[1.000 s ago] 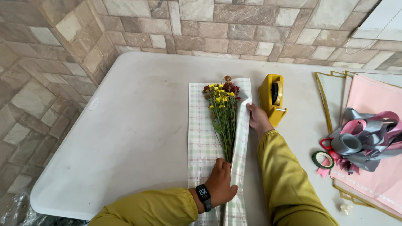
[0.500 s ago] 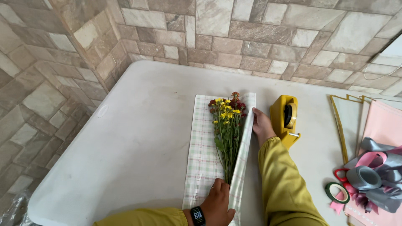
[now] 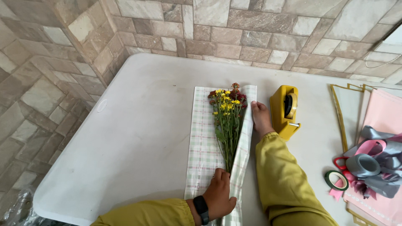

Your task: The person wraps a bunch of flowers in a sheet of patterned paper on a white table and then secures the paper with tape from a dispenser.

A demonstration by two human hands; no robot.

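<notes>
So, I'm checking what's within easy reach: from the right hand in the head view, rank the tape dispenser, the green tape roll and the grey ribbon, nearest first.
From the right hand:
1. Yellow tape dispenser, just to its right.
2. Green tape roll, lower right.
3. Grey ribbon, far right on the pink paper.

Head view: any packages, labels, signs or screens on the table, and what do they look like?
No packages, labels or signs.
Smartwatch: on left wrist, black band; its screen is not visible.
Wrapping paper: flat under the flowers, pale green-pink check.
Tape dispenser: right of the paper, yellow.
</notes>
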